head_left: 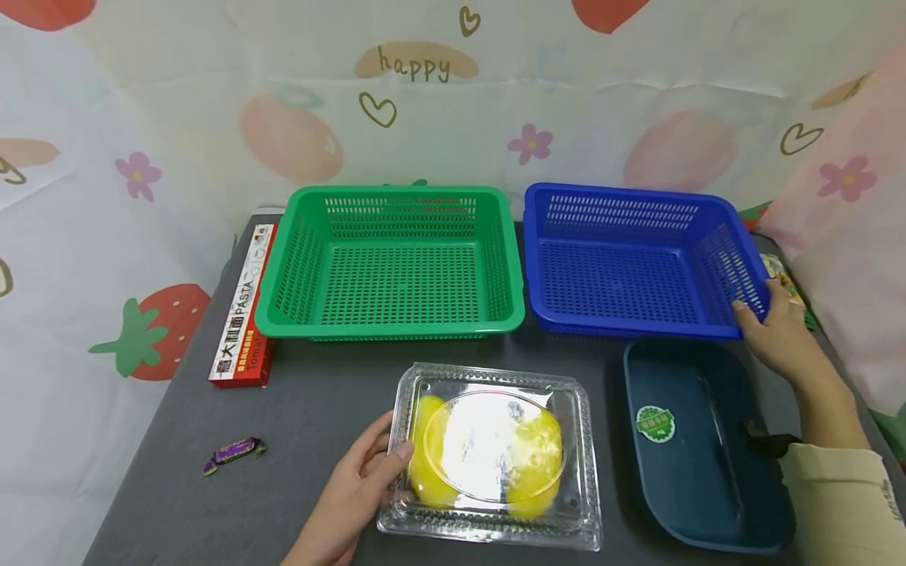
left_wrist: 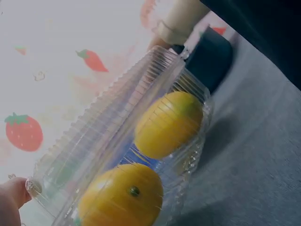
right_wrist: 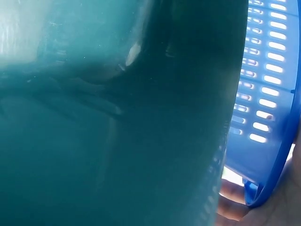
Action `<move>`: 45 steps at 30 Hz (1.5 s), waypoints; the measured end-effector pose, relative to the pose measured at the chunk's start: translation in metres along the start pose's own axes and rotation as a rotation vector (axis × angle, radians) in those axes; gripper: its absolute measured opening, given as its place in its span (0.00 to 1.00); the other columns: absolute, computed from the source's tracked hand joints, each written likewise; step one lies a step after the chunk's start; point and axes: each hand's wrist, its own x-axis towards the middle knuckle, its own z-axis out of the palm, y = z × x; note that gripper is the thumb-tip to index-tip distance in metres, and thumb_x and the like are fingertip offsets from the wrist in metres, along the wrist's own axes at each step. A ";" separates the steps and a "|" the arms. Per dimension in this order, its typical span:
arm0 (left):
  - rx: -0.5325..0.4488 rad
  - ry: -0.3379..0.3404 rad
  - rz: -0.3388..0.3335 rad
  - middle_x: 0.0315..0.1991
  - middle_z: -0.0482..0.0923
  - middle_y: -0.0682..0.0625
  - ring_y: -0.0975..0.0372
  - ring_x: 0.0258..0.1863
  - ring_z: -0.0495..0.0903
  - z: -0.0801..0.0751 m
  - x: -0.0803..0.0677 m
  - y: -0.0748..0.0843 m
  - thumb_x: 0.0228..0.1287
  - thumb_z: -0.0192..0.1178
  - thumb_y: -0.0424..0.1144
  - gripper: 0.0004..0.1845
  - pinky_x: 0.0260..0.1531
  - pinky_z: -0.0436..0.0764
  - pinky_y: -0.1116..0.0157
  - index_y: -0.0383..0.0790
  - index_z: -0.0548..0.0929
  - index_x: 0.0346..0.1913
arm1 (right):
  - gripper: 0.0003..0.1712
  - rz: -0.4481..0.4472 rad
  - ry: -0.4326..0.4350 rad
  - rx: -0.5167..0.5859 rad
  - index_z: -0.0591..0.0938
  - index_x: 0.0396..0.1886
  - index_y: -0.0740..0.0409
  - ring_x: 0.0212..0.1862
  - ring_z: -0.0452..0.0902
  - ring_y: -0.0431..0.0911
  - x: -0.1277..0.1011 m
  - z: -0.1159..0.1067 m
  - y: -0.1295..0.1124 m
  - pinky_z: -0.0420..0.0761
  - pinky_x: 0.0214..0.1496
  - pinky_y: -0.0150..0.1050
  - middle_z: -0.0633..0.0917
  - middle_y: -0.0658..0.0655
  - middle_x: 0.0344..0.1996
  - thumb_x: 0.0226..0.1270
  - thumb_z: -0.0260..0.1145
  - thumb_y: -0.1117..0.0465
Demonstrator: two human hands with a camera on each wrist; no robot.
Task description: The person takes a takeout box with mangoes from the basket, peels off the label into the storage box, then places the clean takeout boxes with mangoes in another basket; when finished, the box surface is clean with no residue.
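Note:
A clear plastic clamshell box [head_left: 491, 456] with two yellow fruits [head_left: 432, 460] lies at the front of the grey table. My left hand [head_left: 361, 479] grips its left edge, thumb on the lid. The left wrist view shows the box [left_wrist: 108, 141] on its side with both fruits [left_wrist: 167, 122] inside. My right hand [head_left: 775, 330] holds the front right corner of the blue basket [head_left: 637, 263], thumb over the rim. In the right wrist view the blue basket rim [right_wrist: 270, 117] fills the right side with my fingers [right_wrist: 233, 202] beneath it.
A green basket [head_left: 392, 263] stands left of the blue one. A dark teal tray [head_left: 697, 440] lies under my right forearm. A red pasta box [head_left: 244, 310] and a purple wrapped candy [head_left: 233, 452] lie at the left. A patterned cloth hangs behind.

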 end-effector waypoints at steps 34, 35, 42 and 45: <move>0.077 -0.230 0.106 0.74 0.46 0.50 0.46 0.73 0.46 0.060 0.079 0.153 0.68 0.53 0.57 0.35 0.61 0.61 0.38 0.53 0.55 0.72 | 0.45 0.047 0.009 -0.049 0.24 0.72 0.61 0.51 0.57 0.84 0.001 0.003 -0.001 0.61 0.51 0.74 0.45 0.87 0.62 0.73 0.29 0.38; 0.081 -0.231 0.107 0.74 0.47 0.51 0.45 0.73 0.46 0.063 0.083 0.158 0.68 0.53 0.57 0.34 0.60 0.63 0.39 0.52 0.56 0.72 | 0.45 0.046 0.012 -0.050 0.24 0.72 0.61 0.51 0.57 0.84 0.001 0.003 -0.001 0.61 0.51 0.74 0.45 0.87 0.62 0.73 0.29 0.38; 0.018 -0.228 0.109 0.67 0.58 0.49 0.47 0.63 0.63 0.094 0.117 0.181 0.66 0.56 0.57 0.30 0.41 0.81 0.47 0.52 0.63 0.67 | 0.47 0.065 -0.001 -0.040 0.24 0.72 0.60 0.52 0.56 0.83 -0.001 0.002 0.000 0.60 0.53 0.74 0.43 0.86 0.63 0.72 0.28 0.34; -0.010 -0.229 0.119 0.66 0.61 0.48 0.48 0.61 0.66 0.109 0.131 0.186 0.65 0.57 0.56 0.31 0.38 0.82 0.47 0.52 0.63 0.67 | 0.46 0.070 0.006 -0.028 0.24 0.73 0.58 0.53 0.55 0.83 -0.003 0.003 0.000 0.59 0.54 0.74 0.42 0.85 0.64 0.72 0.28 0.35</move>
